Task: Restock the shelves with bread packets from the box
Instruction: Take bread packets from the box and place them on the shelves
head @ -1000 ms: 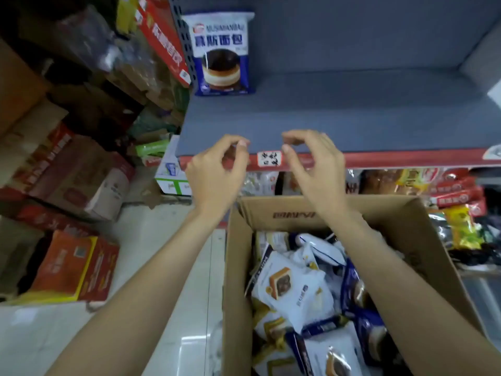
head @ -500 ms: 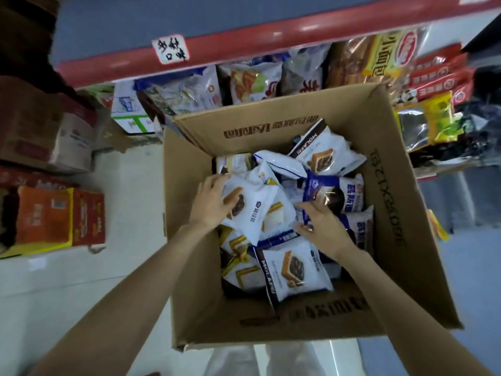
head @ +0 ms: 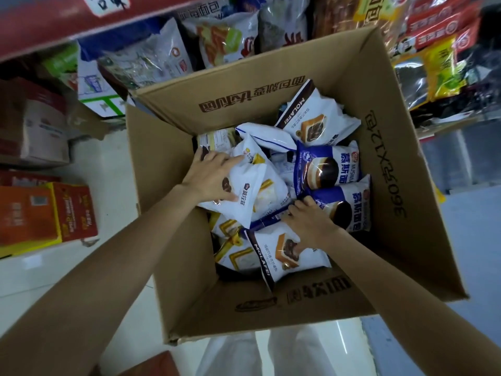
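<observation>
An open cardboard box [head: 393,185] stands on the floor below me, filled with several bread packets. My left hand [head: 214,177] lies with spread fingers on a white packet [head: 252,194] at the left of the pile. My right hand [head: 306,223] has its fingers curled at the left edge of a blue-and-white mousse bread packet [head: 349,210]; its thumb lies on a white MOLAFEI packet [head: 287,253] at the near side. A second blue packet [head: 325,169] and another MOLAFEI packet [head: 317,120] lie further back. The shelf's red front edge [head: 54,23] runs along the top left.
Bagged goods [head: 151,58] fill the lower shelf behind the box, and more packets [head: 439,66] hang at the right. Cartons, one orange and yellow [head: 46,215] and one brown [head: 35,126], stand on the white tiled floor at the left. My legs show below the box.
Both hands have dropped from the shelf's front edge into the box and settled on packets. The view has tilted down and moved closer to the box.
</observation>
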`<state>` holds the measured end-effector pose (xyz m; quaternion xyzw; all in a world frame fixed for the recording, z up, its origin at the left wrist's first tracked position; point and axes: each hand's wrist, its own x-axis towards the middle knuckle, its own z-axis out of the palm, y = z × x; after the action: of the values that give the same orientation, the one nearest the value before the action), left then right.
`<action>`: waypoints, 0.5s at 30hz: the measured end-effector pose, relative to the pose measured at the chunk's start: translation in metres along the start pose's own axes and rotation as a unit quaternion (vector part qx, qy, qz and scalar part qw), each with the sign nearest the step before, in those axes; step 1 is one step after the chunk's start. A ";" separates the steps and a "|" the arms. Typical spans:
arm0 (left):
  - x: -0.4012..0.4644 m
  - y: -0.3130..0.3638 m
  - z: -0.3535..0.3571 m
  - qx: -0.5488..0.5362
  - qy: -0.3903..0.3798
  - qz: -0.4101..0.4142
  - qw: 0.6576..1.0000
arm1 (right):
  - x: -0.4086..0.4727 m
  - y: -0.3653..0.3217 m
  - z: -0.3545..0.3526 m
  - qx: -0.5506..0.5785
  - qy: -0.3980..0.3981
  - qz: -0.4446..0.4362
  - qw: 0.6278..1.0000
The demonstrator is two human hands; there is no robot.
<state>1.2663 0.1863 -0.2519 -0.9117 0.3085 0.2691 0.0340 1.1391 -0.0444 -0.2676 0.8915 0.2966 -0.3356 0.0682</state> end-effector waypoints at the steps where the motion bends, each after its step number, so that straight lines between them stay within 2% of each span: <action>1: 0.001 0.002 -0.004 0.022 -0.004 0.000 1.000 | -0.001 -0.002 -0.003 -0.016 -0.001 0.005 1.000; 5: -0.006 0.003 -0.005 0.036 -0.031 0.025 0.999 | -0.014 -0.003 -0.010 0.031 -0.028 0.023 0.999; 9: -0.031 0.004 0.012 -0.007 -0.071 0.048 0.996 | -0.036 0.004 -0.004 0.231 -0.011 0.039 0.972; 11: -0.038 0.003 0.017 -0.024 -0.075 0.030 0.996 | -0.044 0.004 0.000 0.348 0.008 0.071 0.935; 15: -0.041 0.003 0.019 -0.043 -0.109 -0.012 0.993 | -0.048 -0.006 0.002 0.549 0.038 0.149 0.822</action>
<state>1.2284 0.2102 -0.2466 -0.8813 0.2801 0.3793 0.0309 1.1053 -0.0630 -0.2384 0.8271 -0.0709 -0.3942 -0.3944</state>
